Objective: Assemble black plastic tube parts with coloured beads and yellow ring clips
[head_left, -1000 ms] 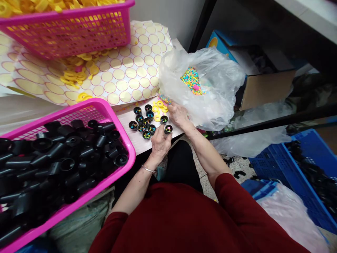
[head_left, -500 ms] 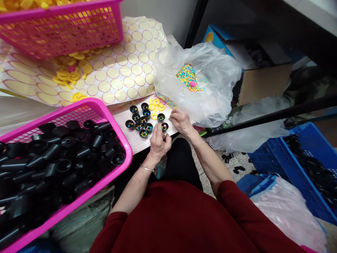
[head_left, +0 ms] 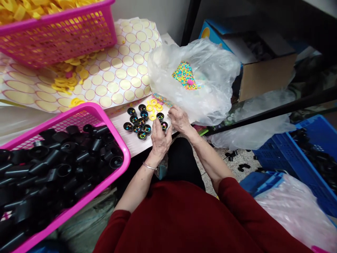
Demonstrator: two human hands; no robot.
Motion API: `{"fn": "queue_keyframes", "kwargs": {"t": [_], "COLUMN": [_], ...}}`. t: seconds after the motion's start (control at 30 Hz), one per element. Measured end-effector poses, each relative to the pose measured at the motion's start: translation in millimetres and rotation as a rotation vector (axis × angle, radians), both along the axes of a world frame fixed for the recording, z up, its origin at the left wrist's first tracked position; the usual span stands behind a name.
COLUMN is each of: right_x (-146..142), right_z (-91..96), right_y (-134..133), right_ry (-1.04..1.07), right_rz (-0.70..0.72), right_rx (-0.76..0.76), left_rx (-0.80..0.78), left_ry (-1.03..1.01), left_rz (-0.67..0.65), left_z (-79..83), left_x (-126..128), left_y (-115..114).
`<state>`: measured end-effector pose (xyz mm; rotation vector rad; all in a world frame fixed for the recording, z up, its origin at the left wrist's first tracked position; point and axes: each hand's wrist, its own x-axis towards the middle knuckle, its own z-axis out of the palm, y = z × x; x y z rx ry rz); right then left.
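My left hand (head_left: 160, 141) is at the front of the white work surface, its fingers stretched out and the thumb apart. Close by its fingertips stands a black cup with a pink piece (head_left: 164, 125); I cannot tell if they touch. My right hand (head_left: 180, 121) has its fingers bent and drawn together beside that cup, near the edge of the plastic bag; what they hold, if anything, is hidden. Another black cup (head_left: 160, 116) stands just behind. Left of my hands is a cluster of several black cups (head_left: 141, 122) with coloured beads inside. Yellow rings (head_left: 153, 102) lie behind them.
A clear plastic bag (head_left: 216, 73) with coloured beads (head_left: 184, 74) lies at the back right. On the left stands a pink basket of black parts (head_left: 126, 154). Another pink basket (head_left: 112, 26) holds yellow pieces on a sheet of circles (head_left: 123, 73). Blue crates (head_left: 279, 151) are right.
My left fingers have straightened and the thumb has moved up towards the cup with the pink piece. My right hand has barely moved. The view has shifted slightly.
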<state>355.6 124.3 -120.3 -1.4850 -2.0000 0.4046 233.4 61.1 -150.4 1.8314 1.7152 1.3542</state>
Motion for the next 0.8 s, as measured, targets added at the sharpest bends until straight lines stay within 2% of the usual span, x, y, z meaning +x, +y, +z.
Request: {"fn": "queue_keyframes", "kwargs": {"t": [0.13,0.23,0.3,0.57,0.7,0.8], "right_x": [-0.3,-4.1,-7.4,-14.3,-16.1,-17.1], "right_z": [5.0,9.9,13.2,41.1,51.0,49.9], "right_y": [9.5,17.0,20.3,13.2,8.6,9.6], "right_ry": [0.194,0.137,0.040,-0.304,-0.352,-0.330], "right_rz": [0.135,0.280,0.322,0.366,0.366,0.359], "right_rx": [0.119,0.165,0.169,0.078,0.038,0.016], "left_rx": [-0.056,-0.063,-0.057,-0.048,-0.055,-0.071], "left_ry": [-0.027,-0.024,-0.021,-0.015,-0.035,-0.045], "left_rz": [-0.011,0.004,0.008,-0.012,-0.021,-0.026], "left_z": [1.4,1.2,0.6,-3.1,-4.0,-5.0], "left_x": [0.7,1.5,2.3,2.2,2.0,2.2], "left_y": [4.3,6.2,6.7,6.4,6.6,6.9]}}
